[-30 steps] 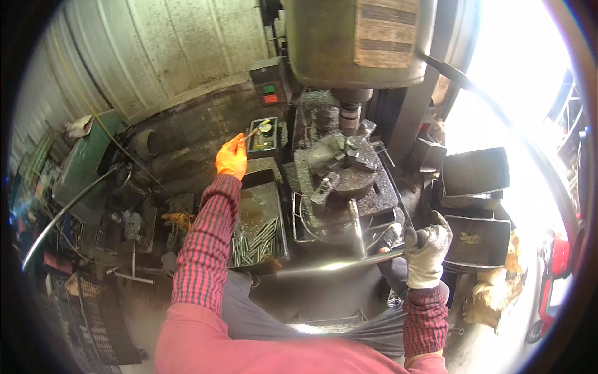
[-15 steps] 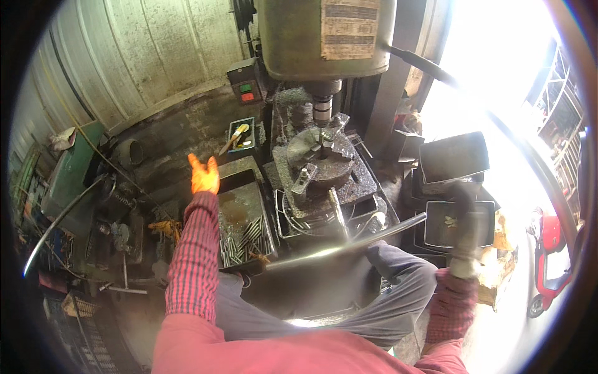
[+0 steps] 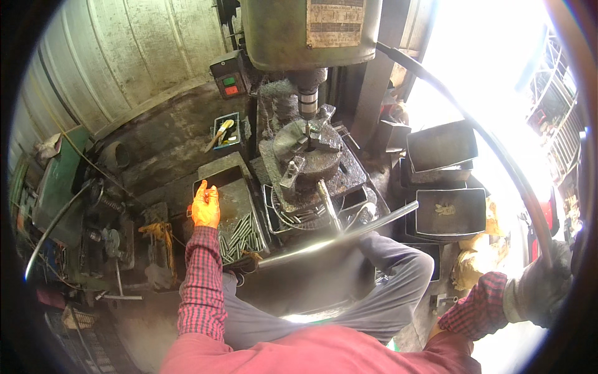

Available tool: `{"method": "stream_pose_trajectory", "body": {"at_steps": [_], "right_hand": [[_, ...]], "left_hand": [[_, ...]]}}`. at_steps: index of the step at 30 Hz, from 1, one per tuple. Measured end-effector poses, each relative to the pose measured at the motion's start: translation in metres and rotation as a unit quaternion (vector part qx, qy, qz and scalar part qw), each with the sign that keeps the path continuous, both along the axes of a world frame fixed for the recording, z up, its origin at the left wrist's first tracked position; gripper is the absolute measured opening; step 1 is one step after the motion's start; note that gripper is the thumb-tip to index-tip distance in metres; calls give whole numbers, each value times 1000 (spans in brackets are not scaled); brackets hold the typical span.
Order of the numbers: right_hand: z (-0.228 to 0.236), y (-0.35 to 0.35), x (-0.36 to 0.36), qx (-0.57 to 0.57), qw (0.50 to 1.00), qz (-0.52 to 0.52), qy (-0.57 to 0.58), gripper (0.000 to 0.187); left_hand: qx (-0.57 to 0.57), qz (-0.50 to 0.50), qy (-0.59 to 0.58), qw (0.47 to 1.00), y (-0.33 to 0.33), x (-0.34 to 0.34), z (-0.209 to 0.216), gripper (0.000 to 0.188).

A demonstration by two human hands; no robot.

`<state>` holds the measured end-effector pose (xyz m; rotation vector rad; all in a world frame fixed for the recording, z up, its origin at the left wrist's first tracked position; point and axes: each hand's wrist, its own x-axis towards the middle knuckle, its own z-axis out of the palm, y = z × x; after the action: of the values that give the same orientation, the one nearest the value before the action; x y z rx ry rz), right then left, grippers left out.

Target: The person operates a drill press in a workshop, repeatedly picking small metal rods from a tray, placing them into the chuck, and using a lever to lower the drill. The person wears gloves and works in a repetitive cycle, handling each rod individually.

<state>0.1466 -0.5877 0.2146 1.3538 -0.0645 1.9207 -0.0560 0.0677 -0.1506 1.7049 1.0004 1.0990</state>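
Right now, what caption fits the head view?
Seated at a drill press, left hand over a tray of rods, right hand on its lever.

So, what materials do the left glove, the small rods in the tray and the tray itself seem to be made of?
The left glove looks rubber-coated or dyed fabric: bright orange, matte, creased. The rods look like bare metal: grey with thin bright glints. The tray seems to be sheet metal: a dull dark grey surface with thin straight walls.

A drill press point(image 3: 311, 31) stands at the top, its chuck over a round vise point(image 3: 308, 146). A switch box point(image 3: 227, 75) with green and red buttons hangs beside it. Dark metal bins point(image 3: 442, 146) are stacked to the right, and corrugated wall point(image 3: 124, 56) fills the upper left.
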Motion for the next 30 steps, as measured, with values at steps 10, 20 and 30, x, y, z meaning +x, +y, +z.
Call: {"method": "stream_pose_trajectory", "body": {"at_steps": [10, 20, 30], "right_hand": [[-27, 1, -15, 5, 989, 69, 128, 23], [-72, -70, 16, 40, 996, -61, 43, 40], [-82, -58, 8, 96, 986, -95, 102, 38]], "left_hand": [[12, -50, 78, 996, -4, 1, 7, 53], [95, -44, 256, 961, -38, -4, 30, 57], [106, -51, 320, 940, -42, -5, 31, 60]]}}
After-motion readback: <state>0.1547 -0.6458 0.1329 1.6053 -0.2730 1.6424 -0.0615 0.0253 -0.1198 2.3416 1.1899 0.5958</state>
